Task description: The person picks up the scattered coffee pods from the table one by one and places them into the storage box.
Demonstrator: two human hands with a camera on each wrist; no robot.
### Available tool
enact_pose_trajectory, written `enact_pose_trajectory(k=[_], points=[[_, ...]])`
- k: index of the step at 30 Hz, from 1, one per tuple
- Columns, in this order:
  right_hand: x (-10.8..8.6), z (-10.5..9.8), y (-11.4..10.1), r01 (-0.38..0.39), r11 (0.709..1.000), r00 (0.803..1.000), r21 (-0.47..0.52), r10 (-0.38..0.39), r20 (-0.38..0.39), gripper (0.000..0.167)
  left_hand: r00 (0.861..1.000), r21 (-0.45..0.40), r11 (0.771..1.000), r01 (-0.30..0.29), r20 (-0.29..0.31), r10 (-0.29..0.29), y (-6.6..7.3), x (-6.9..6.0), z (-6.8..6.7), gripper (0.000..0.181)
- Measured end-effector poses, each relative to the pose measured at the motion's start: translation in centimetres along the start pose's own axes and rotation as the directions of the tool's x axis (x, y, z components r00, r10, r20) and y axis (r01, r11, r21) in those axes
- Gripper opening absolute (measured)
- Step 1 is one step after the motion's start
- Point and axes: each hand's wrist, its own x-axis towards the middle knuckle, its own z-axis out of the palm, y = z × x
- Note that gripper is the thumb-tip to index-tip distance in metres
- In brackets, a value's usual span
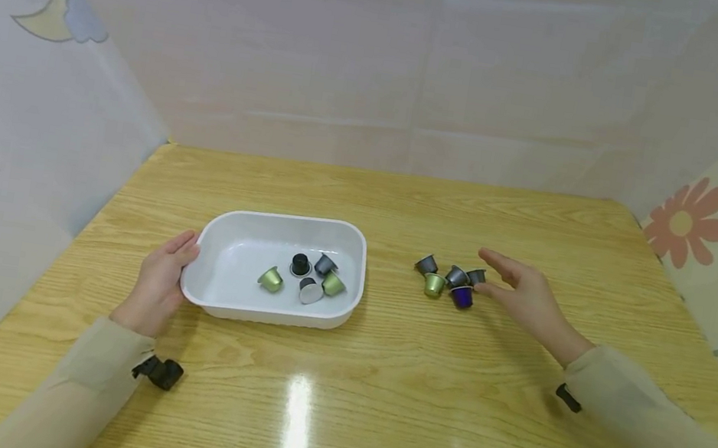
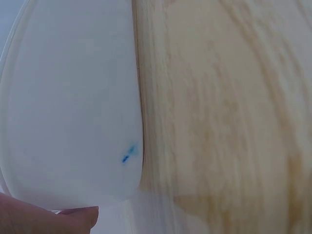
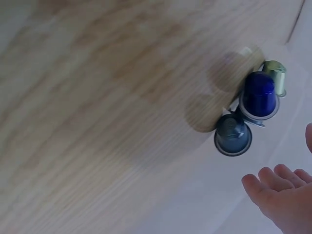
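A white plastic tub point(image 1: 236, 252) stands on the table with several coffee capsules in its right half. These include a green capsule point(image 1: 270, 280), a black capsule point(image 1: 300, 264) and a grey capsule point(image 1: 326, 265). My left hand point(image 1: 157, 283) holds the tub's left end, thumb at the rim. To the right, a loose cluster of capsules lies on the table: a green capsule point(image 1: 434, 286), a purple-blue capsule point(image 1: 462, 297) and several grey ones. Just right of this cluster hovers my right hand point(image 1: 525, 299), thumb and fingers apart, holding nothing.
The wooden table point(image 1: 375, 397) reaches a pale cloth backdrop point(image 1: 379, 88) at its far edge. Printed sheets flank it on the left and right. Black wrist-worn devices sit on both sleeves, such as the left one point(image 1: 159, 371).
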Motion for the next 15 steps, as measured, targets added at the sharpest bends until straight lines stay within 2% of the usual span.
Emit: enact_pose_trajectory(k=[6,15], points=[[0.4,-0.2,1.0,0.007,0.998,0.998,-0.062,-0.003,0.056,0.067,1.0,0.001,1.0,0.002,-0.001,-0.002,0.1,-0.1,0.0,0.054],[1.6,-0.4,2.6,-0.057,0.994,0.988,-0.098,0.071,0.137,0.072,1.0,0.0,1.0,0.0,0.009,0.0,0.0,-0.1,-0.1,0.055]])
